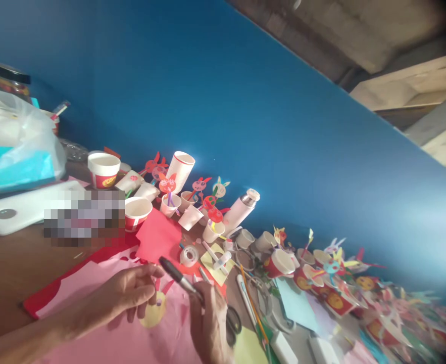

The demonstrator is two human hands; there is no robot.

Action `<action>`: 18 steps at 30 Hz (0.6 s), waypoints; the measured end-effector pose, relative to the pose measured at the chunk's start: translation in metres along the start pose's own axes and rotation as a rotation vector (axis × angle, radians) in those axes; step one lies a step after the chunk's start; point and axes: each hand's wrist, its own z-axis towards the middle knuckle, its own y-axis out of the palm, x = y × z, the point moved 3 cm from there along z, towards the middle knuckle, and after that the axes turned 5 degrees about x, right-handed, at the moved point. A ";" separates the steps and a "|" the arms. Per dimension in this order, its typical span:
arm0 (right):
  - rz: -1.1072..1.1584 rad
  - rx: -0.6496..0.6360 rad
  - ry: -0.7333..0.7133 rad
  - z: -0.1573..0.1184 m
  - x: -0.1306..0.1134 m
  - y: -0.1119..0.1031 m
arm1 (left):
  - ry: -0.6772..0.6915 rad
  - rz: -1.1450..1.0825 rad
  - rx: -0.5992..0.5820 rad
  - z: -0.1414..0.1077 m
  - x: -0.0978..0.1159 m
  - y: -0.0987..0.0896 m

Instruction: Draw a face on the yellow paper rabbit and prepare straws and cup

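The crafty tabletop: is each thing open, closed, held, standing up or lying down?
Black-and-grey marker, held in the right hand
Black-lidded jar, closed
White thermos bottle, upright, top on
Ridged paper-cup stack, upright
Red-and-white bowl beside the red paper, open
Light-blue paper sheet, flat
Scissors, partly hidden, open or shut unclear

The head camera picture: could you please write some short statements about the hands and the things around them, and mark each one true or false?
1. The right hand holds a marker. True.
2. The tape roll is in the left hand. False: it lies beyond the hands, beside a red paper sheet.
3. The left hand is close to a yellow paper face. True.
4. The wall behind the cups is green. False: it is blue.
5. A pale flask with a metal neck stands near the wall. True.
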 end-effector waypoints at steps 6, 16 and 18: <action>0.343 -0.113 0.094 0.008 -0.016 -0.004 | -0.335 -0.455 -0.217 0.011 0.005 -0.017; 1.141 -0.258 0.719 0.004 -0.030 0.023 | -0.401 -0.570 -0.362 0.000 0.004 -0.006; 1.145 -0.304 0.769 0.002 -0.036 0.030 | -0.298 -0.461 -0.389 0.002 0.012 -0.010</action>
